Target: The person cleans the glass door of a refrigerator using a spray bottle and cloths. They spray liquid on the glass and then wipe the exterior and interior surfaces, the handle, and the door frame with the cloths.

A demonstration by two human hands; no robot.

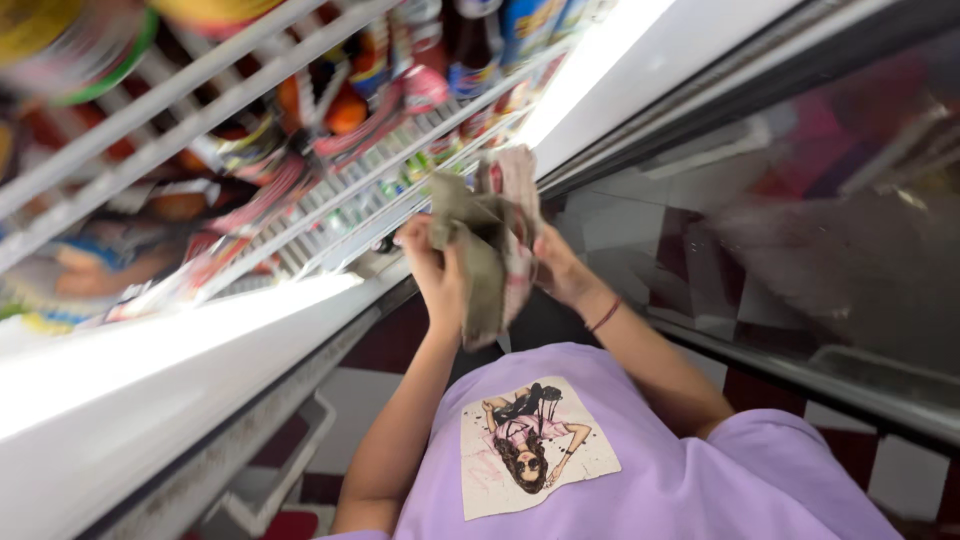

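Both hands were up in front of the chest, working a crumpled cleaning cloth (492, 240), grey-green with a pinkish-white side, which hung between them just beside the open refrigerated display case (150, 360). The left hand (437, 270) had its fingers curled shut around one bunched edge of the cloth, and the right hand (557, 268), a thin red cord at its wrist, pinched the opposite side, though its fingertips were hidden behind the fabric, so how tightly they closed could not be told. The white wire shelves (300, 120) stocked with drink bottles (480, 50) and packets were blurred. The glass door (800, 230) stood to the right. To handle the cloth well, it seemed wise to shake it flat, fold it to a clean pad with the fresher face outward, and keep the loose corners tucked so they could not snag the shelf wires or drag on the bottles.
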